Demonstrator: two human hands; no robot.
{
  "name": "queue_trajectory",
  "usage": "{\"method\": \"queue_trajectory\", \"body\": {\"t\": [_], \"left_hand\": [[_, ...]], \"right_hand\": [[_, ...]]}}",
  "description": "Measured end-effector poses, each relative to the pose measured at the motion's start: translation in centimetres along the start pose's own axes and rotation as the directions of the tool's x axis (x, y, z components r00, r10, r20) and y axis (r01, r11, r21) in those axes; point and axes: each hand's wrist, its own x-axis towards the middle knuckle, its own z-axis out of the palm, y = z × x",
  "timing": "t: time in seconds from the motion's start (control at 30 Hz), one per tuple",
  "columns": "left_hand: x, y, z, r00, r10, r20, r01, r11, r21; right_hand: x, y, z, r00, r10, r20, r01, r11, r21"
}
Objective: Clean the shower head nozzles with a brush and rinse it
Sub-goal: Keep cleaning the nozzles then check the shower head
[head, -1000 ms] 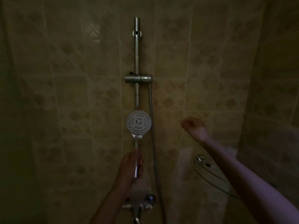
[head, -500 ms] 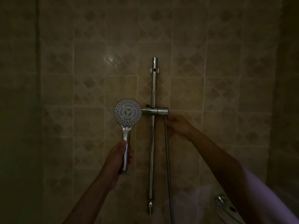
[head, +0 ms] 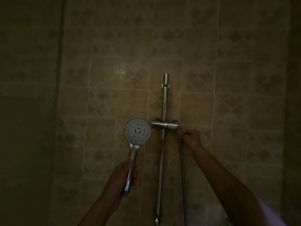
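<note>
In dim light, a round white shower head (head: 137,131) on a chrome handle faces me, held upright to the left of the wall rail. My left hand (head: 125,175) grips the lower part of that handle. My right hand (head: 189,138) is curled around the top of the metal hose (head: 182,168), just under the right end of the chrome holder bracket (head: 164,125). No brush is in sight.
A vertical chrome slide rail (head: 163,136) is fixed to the beige patterned tiled wall (head: 114,95). A darker wall closes the left side. The hose hangs down to the bottom edge, right of the rail.
The view has tilted upward, so the mixer tap and corner shelf are out of sight. The shower head moved left of the rail. My right hand rose and took hold of the hose by the bracket.
</note>
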Motion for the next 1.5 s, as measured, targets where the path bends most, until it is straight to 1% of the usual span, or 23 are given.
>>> {"method": "queue_trajectory", "body": {"t": [0.07,0.13,0.17,0.2,0.3,0.43,0.53,0.6,0.67,0.77,0.9,0.97,1.03,1.17,1.27,1.37,1.43,1.5], "left_hand": [[-0.3,0.3,-0.2,1.0,0.015,-0.018,-0.014,1.0,0.02],[-0.5,0.6,-0.3,0.999,0.039,-0.03,-0.037,0.999,0.036],[-0.6,0.7,-0.4,0.998,0.045,-0.036,-0.044,0.998,0.037],[-0.6,0.8,-0.3,0.998,0.045,-0.039,-0.044,0.998,0.033],[-0.8,0.9,0.0,0.999,0.049,-0.014,-0.049,0.999,0.023],[-1.4,0.7,0.7,0.997,0.082,0.011,-0.083,0.996,0.039],[-1.8,0.3,1.1,0.997,0.074,0.02,-0.074,0.996,0.044],[-2.4,-0.3,1.2,0.997,0.067,0.028,-0.068,0.997,0.038],[-3.0,-1.3,1.1,0.997,0.057,0.044,-0.059,0.998,0.03],[-3.8,-3.3,0.8,0.998,-0.031,0.061,0.032,0.999,-0.019],[-5.6,-6.5,-0.6,0.996,-0.03,0.082,0.029,1.0,0.01],[-7.1,-8.4,-1.6,0.996,-0.071,0.051,0.071,0.997,-0.006],[-8.8,-10.5,-2.6,0.992,-0.122,0.018,0.122,0.993,0.008],[-12.9,-14.8,-4.8,0.968,-0.245,-0.058,0.247,0.968,0.038],[-16.3,-18.1,-6.5,0.923,-0.37,-0.107,0.372,0.928,-0.005],[-19.3,-21.0,-8.4,0.868,-0.474,-0.15,0.475,0.879,-0.03],[-20.6,-22.8,-9.6,0.832,-0.52,-0.193,0.526,0.85,-0.024],[-21.7,-24.6,-10.9,0.796,-0.56,-0.228,0.572,0.82,-0.018]], "right_hand": [[0.8,-0.9,-0.1,0.996,-0.069,-0.061,0.07,0.997,0.013],[1.9,-2.8,-0.3,0.978,-0.149,-0.144,0.151,0.989,-0.001],[2.4,-4.0,-0.6,0.971,-0.175,-0.164,0.179,0.984,0.009],[2.8,-5.2,-0.9,0.969,-0.188,-0.159,0.194,0.981,0.026],[3.1,-7.2,-1.9,0.981,-0.185,-0.065,0.188,0.981,0.045],[0.6,-6.6,-3.6,0.989,-0.134,0.056,0.129,0.988,0.084],[-2.7,-4.5,-4.6,0.985,-0.115,0.13,0.107,0.992,0.066],[-5.2,-2.3,-5.0,0.981,-0.115,0.155,0.112,0.993,0.026],[-7.8,0.4,-5.4,0.98,-0.1,0.173,0.094,0.995,0.042],[-11.7,4.6,-5.7,0.978,-0.006,0.209,-0.016,0.994,0.107],[-17.6,10.6,-5.5,0.971,0.13,0.198,-0.165,0.971,0.173],[-20.9,13.8,-5.4,0.95,0.227,0.216,-0.265,0.949,0.17],[-24.0,16.7,-5.3,0.925,0.301,0.234,-0.336,0.934,0.125],[-29.3,20.9,-4.9,0.881,0.409,0.236,-0.423,0.906,0.008],[-32.2,23.2,-4.3,0.854,0.451,0.259,-0.429,0.893,-0.138],[-34.6,25.7,-3.4,0.821,0.52,0.236,-0.474,0.85,-0.229],[-35.9,27.9,-3.1,0.786,0.562,0.257,-0.465,0.812,-0.353],[-36.8,30.3,-3.1,0.758,0.571,0.315,-0.383,0.781,-0.494]]}}
